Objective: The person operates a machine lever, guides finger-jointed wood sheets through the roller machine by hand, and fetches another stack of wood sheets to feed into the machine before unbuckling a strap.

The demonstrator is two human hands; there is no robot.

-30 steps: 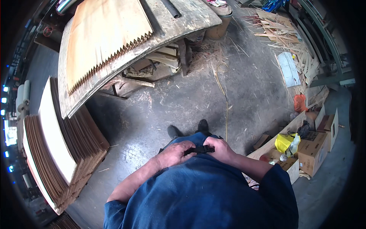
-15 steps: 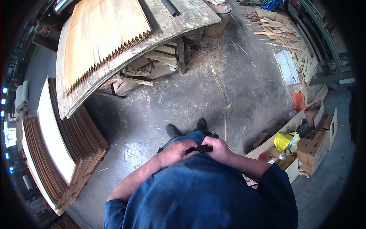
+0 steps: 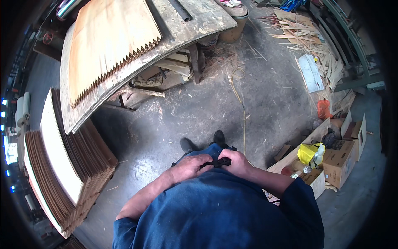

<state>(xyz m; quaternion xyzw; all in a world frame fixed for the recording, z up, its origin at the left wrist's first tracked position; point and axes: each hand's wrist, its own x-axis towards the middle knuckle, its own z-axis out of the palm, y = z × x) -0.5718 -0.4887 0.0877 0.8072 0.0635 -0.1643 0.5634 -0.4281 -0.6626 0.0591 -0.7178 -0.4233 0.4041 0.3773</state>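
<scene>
At the front of my waist, against the blue shirt, both hands close on a black buckle of a waist strap. My left hand grips its left end, fingers curled and thumb along the top. The right end sits pinched between the thumb and bent fingers of my right hand. Whether the buckle's halves are joined is hard to make out, since my fingers cover both ends. Dark bits of strap show at my hips on either side.
Ahead to the left stands a worktable bearing zigzag-edged wood sheets and a dark tube. Stacked sheets lean at the left. A yellow hose crosses the floor. Boxes and wood scraps lie right.
The buckle is turned slightly, and more of it shows between my hands. Both hands keep their grip in nearly the same place. The view has shifted a little.
</scene>
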